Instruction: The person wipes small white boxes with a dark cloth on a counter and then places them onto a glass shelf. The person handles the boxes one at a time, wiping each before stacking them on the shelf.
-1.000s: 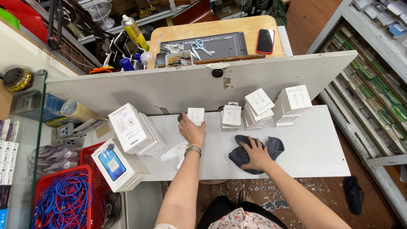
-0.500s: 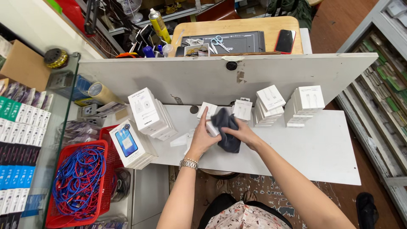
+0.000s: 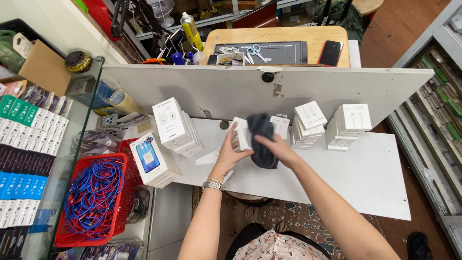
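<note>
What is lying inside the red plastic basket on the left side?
The red plastic basket holds a tangled heap of blue cables, with some red strands among them. The heap covers the basket's bottom, so anything underneath cannot be seen.

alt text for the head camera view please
A person's left hand holds a small white box above a white table while the right hand presses a dark cloth against it; stacks of white boxes stand behind.

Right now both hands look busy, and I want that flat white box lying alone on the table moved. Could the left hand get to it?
Probably yes. The flat white box lies just left of the left hand, with nothing between, but that hand holds a small white box.
</note>
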